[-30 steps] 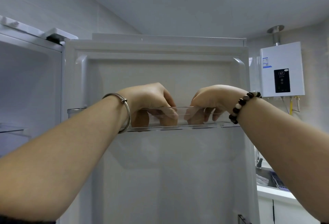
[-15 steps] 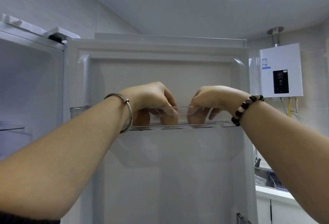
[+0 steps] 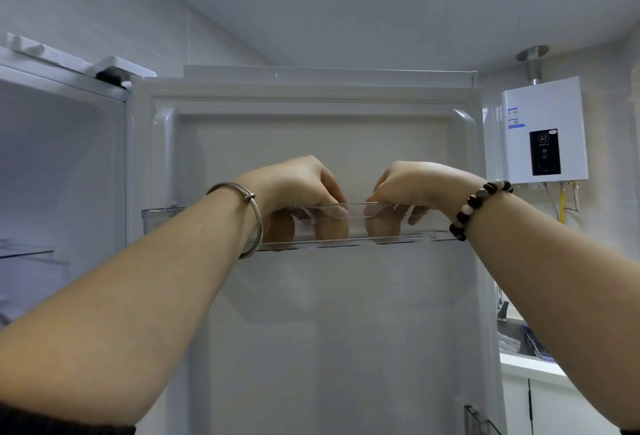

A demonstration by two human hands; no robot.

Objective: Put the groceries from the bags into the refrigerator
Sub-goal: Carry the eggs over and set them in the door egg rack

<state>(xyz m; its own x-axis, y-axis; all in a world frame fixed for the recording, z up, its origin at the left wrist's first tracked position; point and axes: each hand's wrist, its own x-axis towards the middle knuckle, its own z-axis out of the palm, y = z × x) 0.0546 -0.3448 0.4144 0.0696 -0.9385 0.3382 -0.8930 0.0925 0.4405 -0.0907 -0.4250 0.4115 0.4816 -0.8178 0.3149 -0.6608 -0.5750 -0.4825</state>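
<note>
The left hand and the right hand dip side by side into the clear door bin on the open refrigerator door.

Head view: both hands hang knuckles-up over the bin's rim, fingers curled down behind its clear front wall. Rounded tan shapes show through the plastic beneath them, and I cannot tell whether these are fingertips alone or something small being pinched. The bin's long axis runs left to right under both hands, reaching well past the left hand and just past the right wrist. No bag or plain grocery item is in sight. The refrigerator's main compartment opens to the left of the left hand, which is the nearer one. Anything placed here likely goes straight down below the fingers.
</note>
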